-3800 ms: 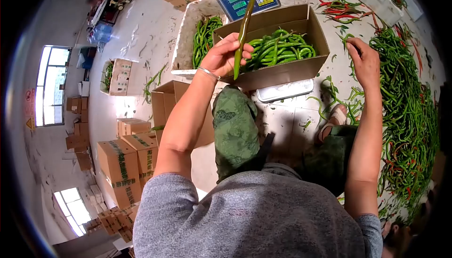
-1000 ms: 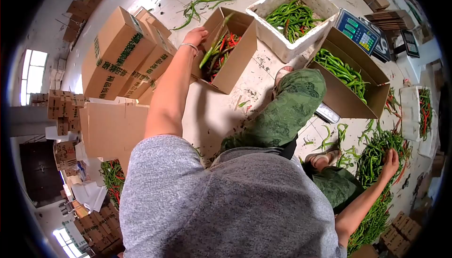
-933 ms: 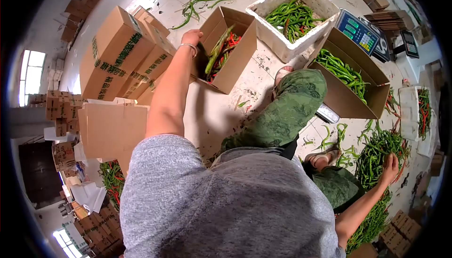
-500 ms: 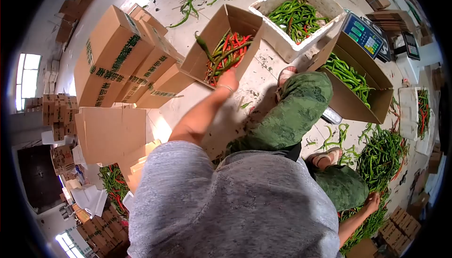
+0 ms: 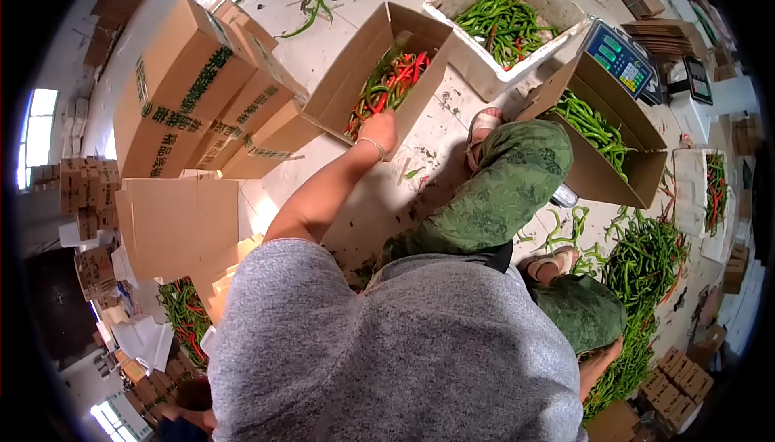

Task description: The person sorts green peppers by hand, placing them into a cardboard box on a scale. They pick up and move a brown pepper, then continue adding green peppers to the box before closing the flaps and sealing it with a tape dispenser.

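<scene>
My left hand (image 5: pixel 378 129), with a band at the wrist, reaches over the near end of an open cardboard box (image 5: pixel 333 96). Its fingers are curled against the red and green chili peppers (image 5: pixel 394 79) inside and look closed on some of them; the fingertips are partly hidden. My right forearm (image 5: pixel 600 371) goes down beside my bent knee, and the hand is hidden behind the leg. Next to that arm lies a long heap of green chili peppers (image 5: pixel 642 268) with a few red ones, spread on the floor.
A white foam box (image 5: pixel 480 71) holds green peppers. Beside it stand another cardboard box (image 5: pixel 646 188) of green peppers and a digital scale (image 5: pixel 620 58). Cartons (image 5: pixel 182 79) are stacked at left. Loose peppers (image 5: pixel 323 2) lie on the floor. Part of another person (image 5: pixel 190 410) shows at lower left.
My left hand has shifted slightly left and its fist shows more fully. The long green pepper that stuck up near the box's left wall now lies lower. My right hand has moved behind the knee.
</scene>
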{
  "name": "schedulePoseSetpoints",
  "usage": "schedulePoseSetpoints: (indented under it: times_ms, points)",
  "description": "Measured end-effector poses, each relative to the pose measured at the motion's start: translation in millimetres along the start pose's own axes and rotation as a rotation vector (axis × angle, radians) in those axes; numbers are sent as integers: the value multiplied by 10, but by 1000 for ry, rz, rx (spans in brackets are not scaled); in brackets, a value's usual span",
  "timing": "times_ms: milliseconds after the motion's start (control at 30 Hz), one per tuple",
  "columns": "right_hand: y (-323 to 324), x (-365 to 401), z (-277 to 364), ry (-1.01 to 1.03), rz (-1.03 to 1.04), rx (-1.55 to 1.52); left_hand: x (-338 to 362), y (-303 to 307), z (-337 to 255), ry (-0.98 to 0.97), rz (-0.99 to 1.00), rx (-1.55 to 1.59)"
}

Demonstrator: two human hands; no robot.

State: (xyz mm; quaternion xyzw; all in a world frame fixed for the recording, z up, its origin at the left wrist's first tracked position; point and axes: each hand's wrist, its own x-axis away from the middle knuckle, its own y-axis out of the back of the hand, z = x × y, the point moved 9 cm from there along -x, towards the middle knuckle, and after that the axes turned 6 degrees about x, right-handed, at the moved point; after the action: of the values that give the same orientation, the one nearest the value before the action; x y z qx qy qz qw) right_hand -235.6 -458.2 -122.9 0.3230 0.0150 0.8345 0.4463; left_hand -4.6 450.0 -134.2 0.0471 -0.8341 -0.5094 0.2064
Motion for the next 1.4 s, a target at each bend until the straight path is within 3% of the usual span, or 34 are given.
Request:
schedulePoseSetpoints:
  times_ms: [33, 133, 167, 233, 300, 433, 467, 500, 567, 600, 633, 667, 700, 733, 767, 800, 867, 967, 1067, 1100, 1167, 1233, 1333, 1367, 1400]
  points:
    - [-28, 38, -14, 3, 4, 7, -19, 23, 28, -28, -3, -14]
    - [13, 152, -53, -10, -2, 19, -62, 52, 95, -275, 46, 544]
    - [33, 184, -86, -13, -3, 25, -63, -121, 459, 316, 311, 777]
    - [83, 269, -164, -24, 0, 39, -339, 336, 671, 99, -96, 474]
    - [128, 360, -233, -35, 6, 50, -545, 537, 974, 163, -314, 426]
    - [147, 566, -416, -37, 81, 106, -794, 452, 1198, 334, -358, 538]
    - [155, 774, -385, -74, -122, 168, -841, 316, 1189, 363, -333, 599]
    - [-461, 1893, 47, 283, -199, -250, -902, 141, 1195, 390, -304, 659]
    - [318, 377, -924, -152, 384, 11, -1046, -121, 1241, 334, -352, 622]
    - [417, 324, -1076, -131, 233, -238, -963, -92, 999, 279, -396, 651]
    - [194, 406, -1095, -51, 601, -345, -884, 56, 791, 202, -443, 542]
    - [169, 976, -890, 39, 216, -305, -516, 390, 243, 216, -524, 631]
    - [653, 531, -1334, 46, 141, -372, -411, 492, -89, 47, -648, 810]
    - [745, 601, -1435, 32, 72, -413, -481, 432, -223, -32, -626, 919]
    - [965, 623, -1634, 37, -87, -509, -383, 521, -555, -255, -657, 993]
    - [1052, 769, -1826, -109, -290, -415, -382, 558, -762, -341, -669, 980]
    - [801, 1141, -1749, -207, -409, -361, 61, 827, -1629, -471, -574, 977]
    - [683, 1271, -2102, -274, -412, -375, 567, 1009, -2702, -789, -389, 1018]
    - [602, 1260, -2840, -342, -475, -599, 843, 800, -3449, -896, -68, 1025]
    - [562, 1290, -2955, -370, -328, -361, 1000, 713, -3688, -952, 14, 931]
    - [449, 1385, -3330, -475, -297, -381, 1235, 453, -4070, -1094, 210, 940]
    - [389, 1535, -3596, -564, -325, -373, 1473, 170, -4407, -1191, 380, 741]
    - [273, 1617, -3751, -690, -240, -328, 1772, -260, -4684, -1185, 586, 563]
    - [213, 1310, -3938, -430, 238, 47, 1836, -422, -4743, -1199, 643, 491]
    - [207, 1269, -3903, -360, 188, 171, 1915, -539, -4818, -1253, 665, 421]
